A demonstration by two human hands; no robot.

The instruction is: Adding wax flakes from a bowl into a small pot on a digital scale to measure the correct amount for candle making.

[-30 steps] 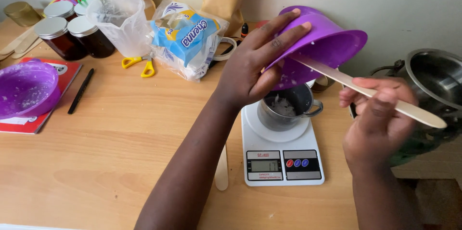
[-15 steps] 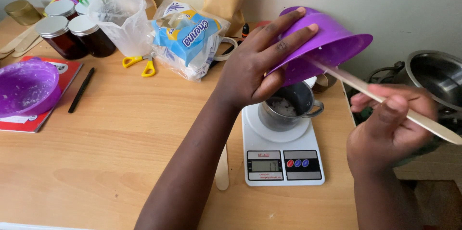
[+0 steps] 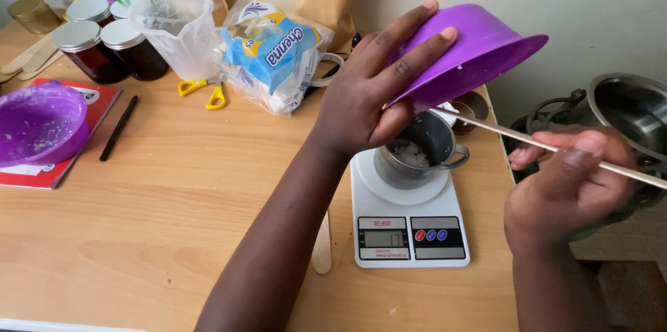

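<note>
My left hand [image 3: 368, 99] grips a purple plastic bowl [image 3: 479, 51] and tips it steeply over a small metal cup [image 3: 417, 158]. The cup stands on a white digital kitchen scale [image 3: 406, 224] and holds some pale flakes. My right hand [image 3: 566, 189] holds a flat wooden stick [image 3: 500, 130] whose far end reaches under the tilted bowl's rim, just above the cup.
A second purple bowl [image 3: 38, 123] rests on a red booklet [image 3: 42, 169] at the left, with a black pen [image 3: 119, 127] beside it. Behind stand lidded jars [image 3: 90, 47], a clear measuring jug [image 3: 174, 30], yellow scissors [image 3: 201, 89] and a blue-white packet [image 3: 274, 54]. A steel pot [image 3: 625, 117] sits at the right; another wooden stick [image 3: 322, 249] lies by the scale.
My right hand has drawn the stick slightly back and lower. The purple bowl stays tilted over the cup, shifted a little.
</note>
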